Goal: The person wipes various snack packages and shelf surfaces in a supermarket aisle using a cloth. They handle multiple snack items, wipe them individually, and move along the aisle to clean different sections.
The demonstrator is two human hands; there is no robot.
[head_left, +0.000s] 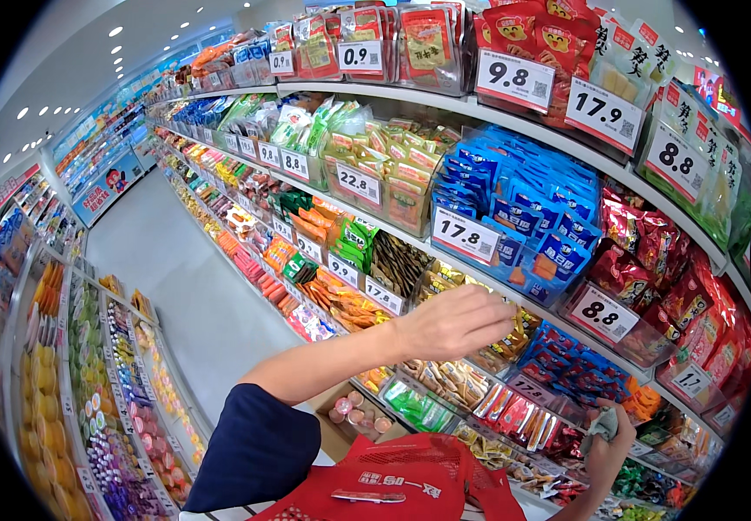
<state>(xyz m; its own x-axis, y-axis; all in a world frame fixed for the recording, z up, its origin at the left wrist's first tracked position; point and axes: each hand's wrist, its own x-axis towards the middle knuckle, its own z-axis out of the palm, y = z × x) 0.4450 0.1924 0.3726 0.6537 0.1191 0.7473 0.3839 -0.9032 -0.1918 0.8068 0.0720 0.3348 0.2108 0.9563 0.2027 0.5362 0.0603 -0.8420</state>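
Observation:
My left hand [462, 321] reaches out from a navy sleeve to the snack shelf, fingers curled down over a bin of small golden-brown packets [525, 325]. Whether its fingertips hold a packet is hidden. My right hand [608, 450] is lower right, in front of a bottom shelf, closed around a small crumpled grey item [602, 425]. A red shopping bag [393, 484] with a white patch hangs open below my arms at the bottom centre.
Tiered shelves [479, 111] of coloured snack packs with white price tags fill the right side. Blue packs [523, 208] and red packs [653, 260] sit above my left hand. A cardboard box [345, 417] stands on the white floor [184, 286]. Low candy bins [89, 365] line the left.

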